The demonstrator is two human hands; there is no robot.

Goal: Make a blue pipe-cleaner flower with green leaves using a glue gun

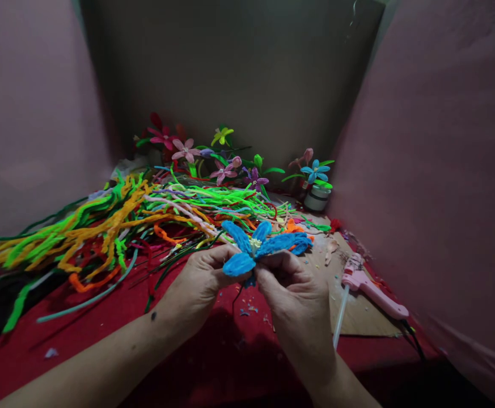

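A blue pipe-cleaner flower [268, 245] with pale yellow stamens at its centre is held between both hands in front of me. My left hand [204, 283] pinches the flower's lower left petal. On the other side, my right hand [292, 289] has thumb and fingers closed at the flower's base, below the centre. A thin dark stem hangs down between the hands. More blue petals show just behind the flower on the right; I cannot tell whether they belong to it.
Loose pipe cleaners [115, 226] in many colours are heaped across the left and middle. Finished flowers [221, 170] stand behind, one by a small jar [316, 198]. A pink glue gun [372, 292] lies on cardboard [353, 317] at right. Red cloth [115, 317] covers the table.
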